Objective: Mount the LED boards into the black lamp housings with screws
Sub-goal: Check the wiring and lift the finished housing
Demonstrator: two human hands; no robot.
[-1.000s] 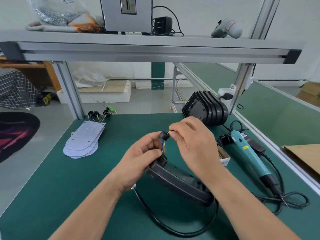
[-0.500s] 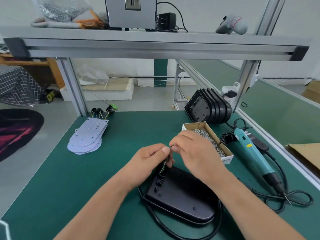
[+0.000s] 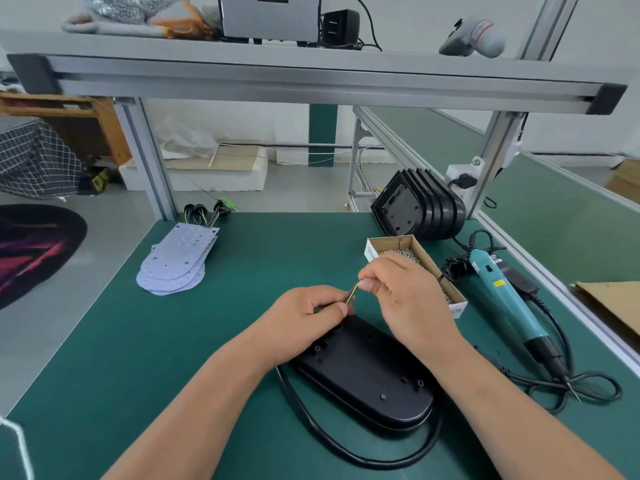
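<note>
A black lamp housing (image 3: 367, 372) lies flat on the green mat, its black cable (image 3: 311, 434) looping round its near side. Thin coloured wires (image 3: 351, 294) rise from its far end. My left hand (image 3: 304, 320) pinches the wires low down, close to the housing. My right hand (image 3: 401, 292) pinches their upper end between thumb and forefinger. A stack of white LED boards (image 3: 176, 261) lies at the left back of the mat. A cardboard box of screws (image 3: 415, 261) stands behind my right hand.
A stack of black housings (image 3: 419, 206) leans at the back right. A teal electric screwdriver (image 3: 505, 299) with its coiled cord lies along the right edge. Aluminium frame posts (image 3: 145, 157) and a shelf (image 3: 311, 74) span the back.
The housing went from lifted and tilted in my hands to lying flat on the mat. Both hands came down with it, and my right hand now draws the wires up and out.
</note>
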